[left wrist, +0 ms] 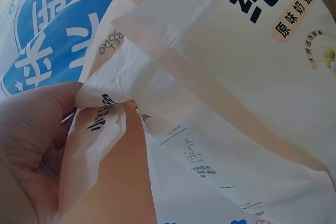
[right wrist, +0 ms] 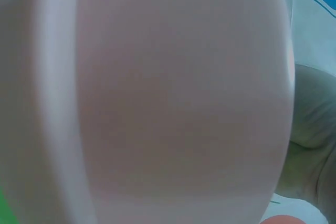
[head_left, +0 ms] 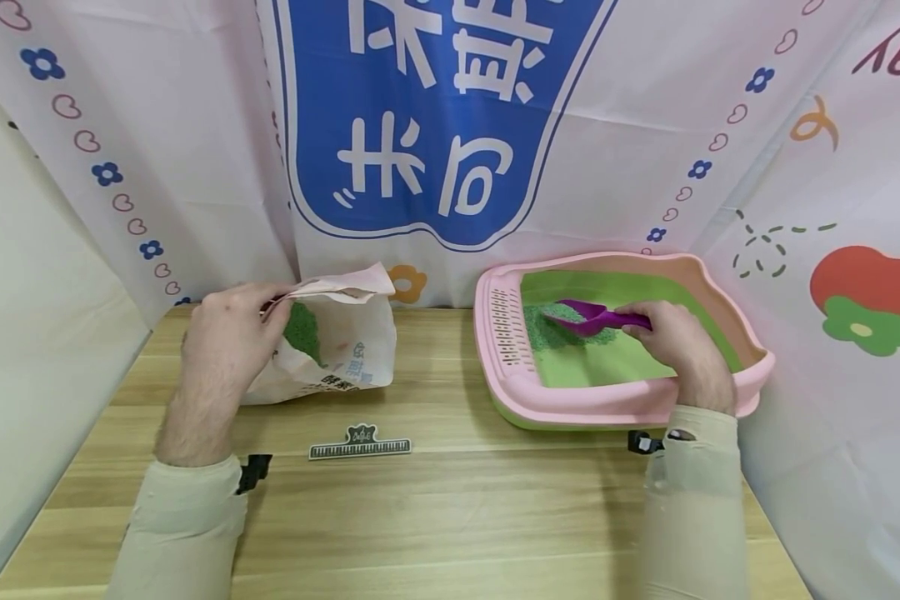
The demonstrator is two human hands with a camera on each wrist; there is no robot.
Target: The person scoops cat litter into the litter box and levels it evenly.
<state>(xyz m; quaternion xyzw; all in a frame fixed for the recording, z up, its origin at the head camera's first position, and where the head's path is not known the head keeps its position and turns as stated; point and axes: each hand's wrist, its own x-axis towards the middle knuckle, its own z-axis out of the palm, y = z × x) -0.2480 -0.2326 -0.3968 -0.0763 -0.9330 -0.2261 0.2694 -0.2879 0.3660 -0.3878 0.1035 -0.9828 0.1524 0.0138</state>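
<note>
My left hand (head_left: pixel 234 333) pinches the rim of a white printed bag (head_left: pixel 360 350), whose mouth gapes to show green pellets (head_left: pixel 302 333) inside. In the left wrist view, thumb and fingers hold the folded edge of the bag (left wrist: pixel 220 77). Over at the right, my right hand (head_left: pixel 678 340) grips the handle of a purple scoop (head_left: pixel 596 321). The scoop's bowl carries pale green pellets, low over more green pellets (head_left: pixel 542 332) in a pink and green litter box (head_left: pixel 570 404). In the right wrist view the box's pink wall (right wrist: pixel 184 103) hides most of the right hand.
A flat clip with a piano-key pattern (head_left: pixel 360 443) lies on the wooden table (head_left: pixel 435 517), in front of the bag. Printed cloth (head_left: pixel 435 275) hangs behind the table and along its right side.
</note>
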